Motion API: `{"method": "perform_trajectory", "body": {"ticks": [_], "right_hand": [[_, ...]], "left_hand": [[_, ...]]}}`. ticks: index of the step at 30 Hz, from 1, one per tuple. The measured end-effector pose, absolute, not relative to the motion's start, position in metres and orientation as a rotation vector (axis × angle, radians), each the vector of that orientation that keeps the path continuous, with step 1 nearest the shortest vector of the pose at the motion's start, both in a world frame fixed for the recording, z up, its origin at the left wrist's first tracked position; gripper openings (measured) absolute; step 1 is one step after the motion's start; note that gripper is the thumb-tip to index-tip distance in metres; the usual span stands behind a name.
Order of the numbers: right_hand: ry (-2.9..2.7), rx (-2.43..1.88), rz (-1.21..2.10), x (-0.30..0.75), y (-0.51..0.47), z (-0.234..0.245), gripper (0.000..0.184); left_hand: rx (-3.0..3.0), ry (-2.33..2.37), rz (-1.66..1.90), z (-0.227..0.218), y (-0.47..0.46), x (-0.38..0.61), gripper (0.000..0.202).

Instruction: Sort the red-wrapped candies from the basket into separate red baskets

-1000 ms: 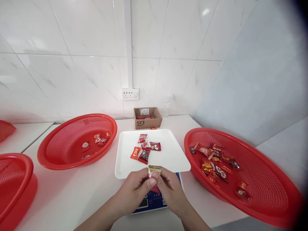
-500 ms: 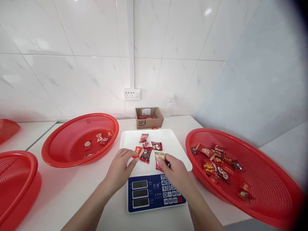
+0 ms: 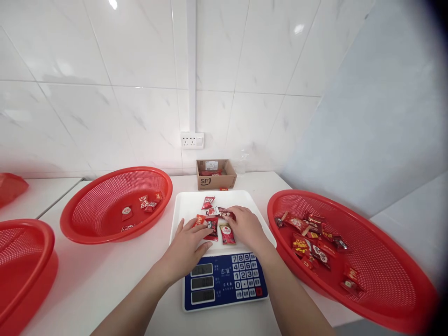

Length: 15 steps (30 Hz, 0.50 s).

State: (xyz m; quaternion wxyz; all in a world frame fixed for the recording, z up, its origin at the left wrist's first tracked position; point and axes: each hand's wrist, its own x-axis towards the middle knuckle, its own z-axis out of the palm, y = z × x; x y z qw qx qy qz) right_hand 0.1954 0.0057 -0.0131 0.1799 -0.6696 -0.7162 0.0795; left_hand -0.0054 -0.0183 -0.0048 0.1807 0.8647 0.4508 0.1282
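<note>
A white tray [image 3: 189,205] sits on a blue scale [image 3: 224,282] and bears several small red snack packets [image 3: 207,202]. My left hand [image 3: 185,247] lies flat on the tray's near left part, fingers spread, fingertips touching a dark red packet [image 3: 212,228] and an orange-red packet [image 3: 199,219]. My right hand [image 3: 245,226] rests palm down on the tray's right part, fingers stretched over a packet at the pile's right side. A red packet with a gold top [image 3: 227,234] lies on the tray between the two hands.
A red mesh basket [image 3: 367,280] with many packets stands to the right. Another red basket [image 3: 105,233] with a few packets stands to the left, a third [image 3: 21,261] at the far left edge. A small cardboard box [image 3: 215,175] stands by the tiled wall under a socket [image 3: 192,139].
Both hands moved from over the scale forward onto the tray. The gold-topped packet held between them a second ago now lies on the tray, and the hands spread flat over the packets.
</note>
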Motion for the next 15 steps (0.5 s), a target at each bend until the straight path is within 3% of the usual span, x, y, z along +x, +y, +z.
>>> {"method": "perform_trajectory", "body": {"ticks": [9,15], "right_hand": [[-1.924,-2.031,0.192,0.2,0.001,-0.008,0.017],[-1.955,-1.775,0.2,0.2,-0.015,-0.02,0.034]], "left_hand": [[2.467,1.195,0.398,-0.01,-0.021,-0.002,0.034],[2.556,1.202,0.497,-0.002,0.01,0.006,0.037]]}}
